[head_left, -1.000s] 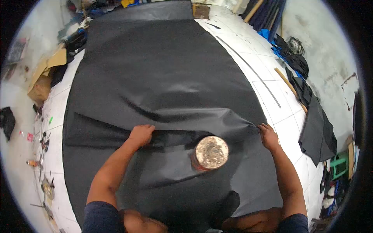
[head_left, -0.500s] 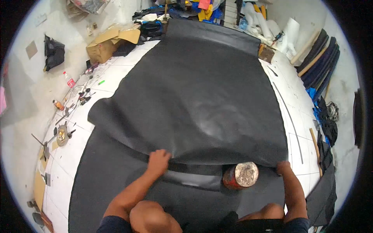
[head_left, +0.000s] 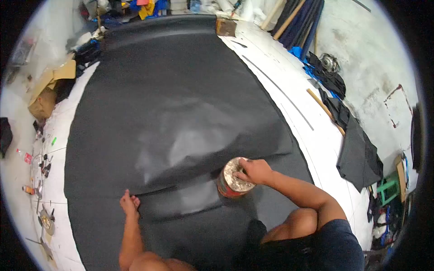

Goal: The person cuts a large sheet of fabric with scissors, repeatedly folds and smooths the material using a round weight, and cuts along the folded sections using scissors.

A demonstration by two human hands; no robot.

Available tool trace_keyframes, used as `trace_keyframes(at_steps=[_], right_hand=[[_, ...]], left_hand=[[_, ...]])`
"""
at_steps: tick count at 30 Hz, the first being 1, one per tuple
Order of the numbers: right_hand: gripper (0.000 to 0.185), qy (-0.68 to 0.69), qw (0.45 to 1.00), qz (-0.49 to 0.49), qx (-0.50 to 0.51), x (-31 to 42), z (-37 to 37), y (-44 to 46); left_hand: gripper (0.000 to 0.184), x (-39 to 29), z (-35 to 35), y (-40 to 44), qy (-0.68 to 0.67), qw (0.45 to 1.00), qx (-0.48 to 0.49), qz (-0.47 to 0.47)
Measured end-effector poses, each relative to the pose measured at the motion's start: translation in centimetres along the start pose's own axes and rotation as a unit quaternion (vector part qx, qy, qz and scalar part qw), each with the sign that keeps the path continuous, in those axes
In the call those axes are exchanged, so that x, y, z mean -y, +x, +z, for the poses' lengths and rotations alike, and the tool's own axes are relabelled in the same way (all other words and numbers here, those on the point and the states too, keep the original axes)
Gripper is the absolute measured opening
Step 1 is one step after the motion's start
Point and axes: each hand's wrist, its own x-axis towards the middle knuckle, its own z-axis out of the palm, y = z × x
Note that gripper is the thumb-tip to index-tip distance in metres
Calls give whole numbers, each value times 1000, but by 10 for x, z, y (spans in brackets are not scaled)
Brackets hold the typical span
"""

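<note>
A wide black sheet (head_left: 181,90), smooth like vinyl or leatherette, lies over the floor with its near edge folded across more black material. My left hand (head_left: 129,203) is at that near edge on the left, its fingers closed on the edge. On the right, my right hand (head_left: 257,172) grips the top of a worn metal can (head_left: 233,183) with reddish sides and a stained, pale lid. The can stands on the lower black layer, close to the fold. A shiny raised strip (head_left: 192,198) of black material runs between my left hand and the can.
White floor tiles (head_left: 275,92) border the sheet. A rusty block (head_left: 225,27) sits at its far right corner. Rolls of dark fabric (head_left: 298,22) lean on the right wall, near a wooden stick (head_left: 325,110). Tools, bottles and a cardboard box (head_left: 44,104) line the left.
My right hand has left the sheet's right edge and taken hold of the can. My left hand has moved left along the edge. The view has turned to the right.
</note>
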Motion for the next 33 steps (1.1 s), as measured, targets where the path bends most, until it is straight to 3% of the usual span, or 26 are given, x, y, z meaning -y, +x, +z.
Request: trace_keyframes(at_steps=[1,3,4,7,10,13,21,24,26,33], right_hand=[[55,37,997,32,61,4,0,-7],[53,55,997,26,46,-3,11,-7],[52,70,996,17,45,-7,11,-7],[40,41,997,-64,-11,-11,22,-8],[36,21,996,-79,40,13,8,-37],[30,73,980,-172,-74,32,18,-74],[26,138,965,-222,3,78,45,-115],[28,176,954,-239,35,85,48,-128],[35,183,947,-236,116,87,53,-127],[51,320,886,-311,129,60,68,-92]], left_hand=[[42,-2,1,-1,7,1000,5,-13],[40,-11,22,5,-61,992,-74,-79],[40,-13,27,4,-47,993,-65,-92],[34,-15,30,14,-31,995,-67,-73],[30,-8,20,28,-39,997,-35,-52],[28,0,10,15,-17,999,-11,-35],[27,6,18,-3,54,996,-69,-14],[26,14,-1,-4,79,997,5,-20],[25,16,6,-11,82,996,-26,-19],[24,17,22,-51,130,988,-79,-24]])
